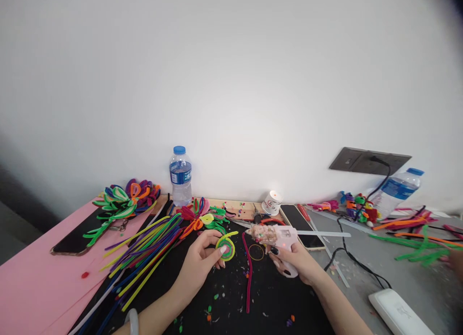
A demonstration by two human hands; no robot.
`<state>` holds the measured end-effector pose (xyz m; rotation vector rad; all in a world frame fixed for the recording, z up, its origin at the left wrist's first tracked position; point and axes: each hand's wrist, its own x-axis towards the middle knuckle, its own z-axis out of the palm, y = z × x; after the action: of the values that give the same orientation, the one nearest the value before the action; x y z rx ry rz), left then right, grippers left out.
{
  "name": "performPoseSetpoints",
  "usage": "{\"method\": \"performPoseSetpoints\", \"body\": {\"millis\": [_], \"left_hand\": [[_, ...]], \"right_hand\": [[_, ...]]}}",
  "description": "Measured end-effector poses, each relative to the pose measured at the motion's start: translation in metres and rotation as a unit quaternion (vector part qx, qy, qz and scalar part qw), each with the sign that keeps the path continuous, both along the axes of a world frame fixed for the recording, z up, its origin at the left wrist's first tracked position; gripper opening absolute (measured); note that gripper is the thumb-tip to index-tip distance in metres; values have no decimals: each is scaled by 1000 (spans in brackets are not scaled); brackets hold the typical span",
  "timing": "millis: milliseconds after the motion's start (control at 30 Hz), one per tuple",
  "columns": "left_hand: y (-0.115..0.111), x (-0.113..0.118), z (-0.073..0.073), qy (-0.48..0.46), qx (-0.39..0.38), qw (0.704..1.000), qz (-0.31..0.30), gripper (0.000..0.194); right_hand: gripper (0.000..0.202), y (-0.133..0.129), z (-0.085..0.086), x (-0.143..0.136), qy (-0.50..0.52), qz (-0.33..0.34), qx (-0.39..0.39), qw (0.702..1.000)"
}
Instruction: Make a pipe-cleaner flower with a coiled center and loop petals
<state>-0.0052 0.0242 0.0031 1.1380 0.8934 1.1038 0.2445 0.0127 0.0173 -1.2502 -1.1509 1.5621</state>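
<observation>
Between the thumb and fingers of my left hand (200, 260) is a flat coil of pipe cleaner (226, 248), green and pink inside with a yellow outer ring whose loose end points right. My right hand (291, 260) is wrapped round the handle of a pale pink glue gun (285, 236), its nozzle pointing left toward the coil without touching it. A clear glue stick (325, 233) sticks out of the gun's back. Just below the nozzle, a dark pink pipe cleaner (248, 282) lies on the black mat (227, 320), beside a thin ring (256, 252).
Loose pipe cleaners (144, 258) lie left, near a dark phone (74, 236) and pipe-cleaner flowers (119, 200). A water bottle (180, 178) and paper cup (272, 202) stand behind. At right are a black cable (343, 238), a white box (398, 311) and another bottle (400, 188).
</observation>
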Motion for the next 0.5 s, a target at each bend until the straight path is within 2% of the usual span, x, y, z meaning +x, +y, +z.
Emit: {"method": "performPoseSetpoints", "body": {"millis": [200,500], "left_hand": [[-1,0,1,-3,-4,1000,-1,26],[-2,0,0,-10,5,1000,-4,27]], "right_hand": [[41,-4,-5,-18,18,37,-28,999],[36,-7,-5,-29,36,26,-61,997]]}}
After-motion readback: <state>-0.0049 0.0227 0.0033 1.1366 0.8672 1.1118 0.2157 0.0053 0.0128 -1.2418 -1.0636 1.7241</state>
